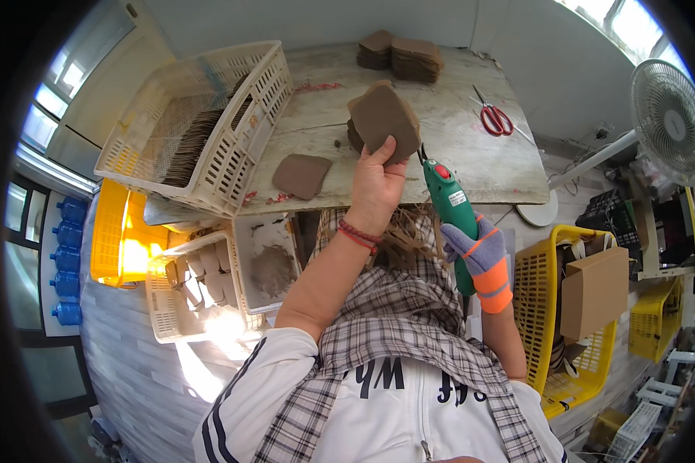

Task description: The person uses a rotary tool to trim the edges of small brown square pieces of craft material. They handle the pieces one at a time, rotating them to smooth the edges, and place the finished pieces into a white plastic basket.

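Observation:
My bare left hand [378, 179] grips a brown square piece with rounded corners [386, 117], thumb on its face, held over the table. Its material I cannot make out. In my right hand [480, 258], which wears a grey and orange glove, is a green electric cutter [448, 197] with a red button. The cutter's dark tip is close to the piece's lower right edge. Partly hidden behind the held piece are similar brown pieces [354, 136]. Another brown piece [302, 176] lies flat on the table to the left.
Stacked brown pieces [415, 60] and red-handled scissors [495, 119] lie on the table [324, 96]. A white crate [243, 147] of brown pieces stands at left. Below are another white crate [162, 297], shavings on my lap [401, 239], and a yellow basket [534, 309]. A fan [672, 123] stands right.

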### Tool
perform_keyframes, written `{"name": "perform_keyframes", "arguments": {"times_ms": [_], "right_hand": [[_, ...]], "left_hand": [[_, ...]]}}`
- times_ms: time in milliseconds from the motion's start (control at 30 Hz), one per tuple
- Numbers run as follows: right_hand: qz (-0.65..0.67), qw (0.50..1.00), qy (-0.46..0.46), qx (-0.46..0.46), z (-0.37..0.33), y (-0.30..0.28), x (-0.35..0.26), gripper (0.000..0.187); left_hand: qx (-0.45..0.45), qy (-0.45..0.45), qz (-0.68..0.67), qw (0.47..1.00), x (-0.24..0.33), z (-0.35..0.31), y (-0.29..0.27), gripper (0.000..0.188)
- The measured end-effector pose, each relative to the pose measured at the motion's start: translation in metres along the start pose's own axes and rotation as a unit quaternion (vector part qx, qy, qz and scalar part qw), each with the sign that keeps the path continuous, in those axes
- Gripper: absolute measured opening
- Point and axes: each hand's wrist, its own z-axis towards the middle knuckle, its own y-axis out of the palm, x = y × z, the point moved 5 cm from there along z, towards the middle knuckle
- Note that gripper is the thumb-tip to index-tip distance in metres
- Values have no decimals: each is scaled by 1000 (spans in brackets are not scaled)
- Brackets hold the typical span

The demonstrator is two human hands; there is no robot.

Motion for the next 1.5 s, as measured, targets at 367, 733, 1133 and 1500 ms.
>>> {"name": "perform_keyframes", "arguments": {"times_ms": [367,733,1133,1500], "right_hand": [[18,1000,-11,14,-6,-3,-12,38],[15,999,-26,35,-2,-18,-14,37],[-104,993,14,-49,-25,-41,-13,40],[-88,995,3,-48,-29,-26,-3,45]], "left_hand": [[-49,-6,124,991,-9,-18,-2,32],[-74,-46,230,969,-20,-43,-21,32],[-148,-85,508,844,46,-38,-11,39],[-187,-177,567,782,44,-51,-24,39]]}}
